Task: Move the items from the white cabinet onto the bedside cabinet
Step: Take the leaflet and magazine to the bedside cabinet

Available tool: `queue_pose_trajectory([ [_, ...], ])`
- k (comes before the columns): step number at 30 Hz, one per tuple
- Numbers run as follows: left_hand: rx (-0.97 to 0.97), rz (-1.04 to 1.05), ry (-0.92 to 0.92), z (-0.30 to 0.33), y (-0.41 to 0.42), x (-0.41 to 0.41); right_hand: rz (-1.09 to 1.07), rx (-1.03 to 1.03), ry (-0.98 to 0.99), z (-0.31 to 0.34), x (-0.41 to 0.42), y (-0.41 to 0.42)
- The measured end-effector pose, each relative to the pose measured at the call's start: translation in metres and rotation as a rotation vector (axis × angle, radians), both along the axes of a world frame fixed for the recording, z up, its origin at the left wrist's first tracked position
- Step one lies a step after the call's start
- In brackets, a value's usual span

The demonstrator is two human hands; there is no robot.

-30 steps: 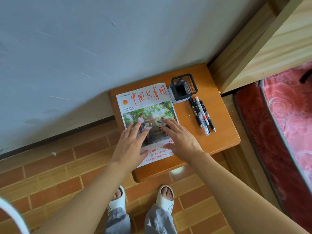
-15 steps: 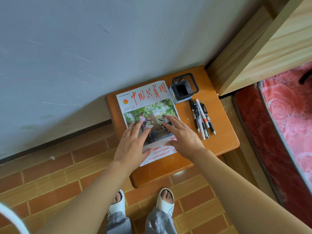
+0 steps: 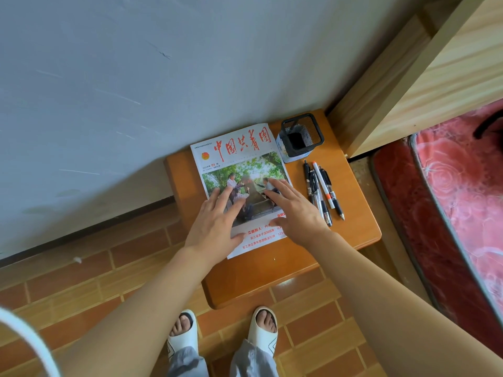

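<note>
A magazine (image 3: 239,170) with red title characters and a cover photo lies flat on the tabletop (image 3: 351,213) of the wooden bedside cabinet, directly under both hands. The left hand (image 3: 215,229) lies on its lower left part with fingers straight and spread, thumb out toward the right hand. The right hand (image 3: 292,210) lies on its lower right part, fingers likewise straight and slightly fanned, fingertips on the cover photo. Neither hand curls around anything; both lie flat on the paper, a small gap between them.

Just to the right of the right hand, a cluster of pens (image 3: 321,191) lies side by side on the tabletop, one of them white with an orange band. Beyond the right hand's fingertips stands a black mesh pen holder (image 3: 302,136), touching the magazine's upper right corner; its inside looks dark and whatever it holds cannot be made out.

Beyond the hands rises a pale grey wall (image 3: 136,77). To the right of the right hand are a light wooden bed frame (image 3: 435,69) and a red patterned mattress (image 3: 449,200). Below the hands is a brick-pattern floor (image 3: 81,281), with the person's feet in white slippers (image 3: 264,330).
</note>
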State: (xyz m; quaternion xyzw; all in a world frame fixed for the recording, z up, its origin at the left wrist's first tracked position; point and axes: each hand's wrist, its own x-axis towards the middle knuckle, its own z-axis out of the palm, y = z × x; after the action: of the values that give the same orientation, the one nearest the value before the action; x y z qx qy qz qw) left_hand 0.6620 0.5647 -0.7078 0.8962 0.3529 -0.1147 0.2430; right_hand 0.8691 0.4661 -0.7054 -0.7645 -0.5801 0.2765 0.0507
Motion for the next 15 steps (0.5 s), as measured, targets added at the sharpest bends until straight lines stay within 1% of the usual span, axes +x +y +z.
queue_pose_trajectory([
  [4,-0.051,-0.032,-0.004,-0.002,0.004,-0.002,0.001,0.008,0.002,-0.002,0.003,0.002],
  [8,-0.108,-0.109,0.019,0.001,0.010,-0.010,-0.053,0.019,0.022,-0.003,0.003,-0.005],
  [11,-0.115,-0.172,0.042,0.005,0.001,-0.005,-0.087,-0.017,0.024,-0.002,0.005,-0.019],
  [15,-0.099,-0.197,0.030,0.003,-0.011,0.002,-0.109,-0.058,-0.001,0.001,0.007,-0.034],
])
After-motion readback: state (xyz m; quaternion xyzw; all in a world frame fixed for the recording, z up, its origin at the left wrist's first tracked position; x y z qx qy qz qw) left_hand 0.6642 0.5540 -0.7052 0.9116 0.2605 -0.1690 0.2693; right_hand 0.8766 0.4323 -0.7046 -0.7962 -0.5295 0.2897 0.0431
